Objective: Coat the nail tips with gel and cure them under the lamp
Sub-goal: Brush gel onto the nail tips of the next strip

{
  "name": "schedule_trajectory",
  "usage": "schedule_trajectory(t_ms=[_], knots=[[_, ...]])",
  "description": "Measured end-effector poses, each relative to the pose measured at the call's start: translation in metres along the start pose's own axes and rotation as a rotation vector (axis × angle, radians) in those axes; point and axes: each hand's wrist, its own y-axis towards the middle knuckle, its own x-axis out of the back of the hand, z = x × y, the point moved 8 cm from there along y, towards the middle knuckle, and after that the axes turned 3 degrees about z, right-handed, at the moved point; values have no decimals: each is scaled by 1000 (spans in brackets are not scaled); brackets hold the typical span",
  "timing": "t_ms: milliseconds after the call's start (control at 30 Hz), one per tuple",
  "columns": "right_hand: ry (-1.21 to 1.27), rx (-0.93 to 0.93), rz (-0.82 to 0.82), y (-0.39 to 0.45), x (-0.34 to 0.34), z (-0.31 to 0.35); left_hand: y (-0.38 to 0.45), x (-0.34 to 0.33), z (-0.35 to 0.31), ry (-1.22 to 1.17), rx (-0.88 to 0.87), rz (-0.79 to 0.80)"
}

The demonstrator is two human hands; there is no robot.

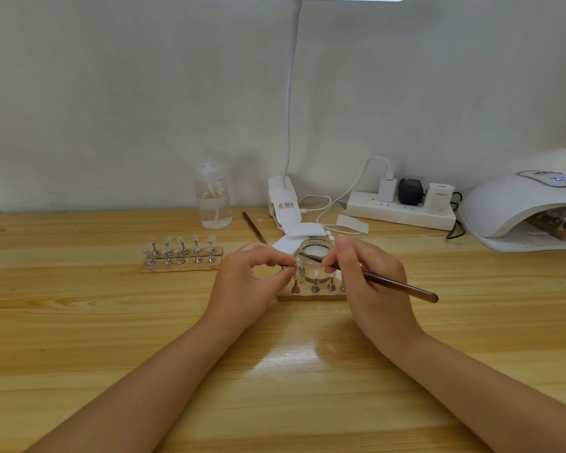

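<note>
Forearms reached in from the bottom corners and met over the middle of the wooden table (79, 322). The left hand (252, 282) lay with its fingers curled, thumb and forefinger closing their grip on a small metal nail stand (288, 266) whose tip pointed toward the glass jar (315, 260). The right hand (370, 286) held a brown brush (402, 286) in a pen-like grip, the handle running out low to the right and the bristle end reaching across the jar's rim toward the pinched stand. The nail tip on that stand was too small and washed out to make out; it seemed to sit just where the bristles ended. Below the jar, between the two hands, a wooden base (311, 296) carried a row of further stands, partly hidden by the jar and the right hand. A second wooden base (180, 267) with two rows of stands bearing pale nail tips stood well apart to the left. At the right edge the white curing lamp (510, 204) was cut off by the frame, with another base of stands dimly visible in its opening. Along the wall stood a clear bottle (213, 197), a clip-on desk lamp (283, 201) whose head ran out of the top of the frame, and a power strip (401, 214) with plugs. A second brush (254, 227) lay behind the left hand, beside some white pads (303, 229).
</note>
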Motion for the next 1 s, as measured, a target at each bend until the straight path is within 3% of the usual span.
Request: schedule_trajectory(t_ms=[533,1000], knots=[[192,-21,-57,-1,7,0,0,2,0,-17,15,-20],[91,-2,8,0,1,6,-1,0,-5,-22,-32,-6]])
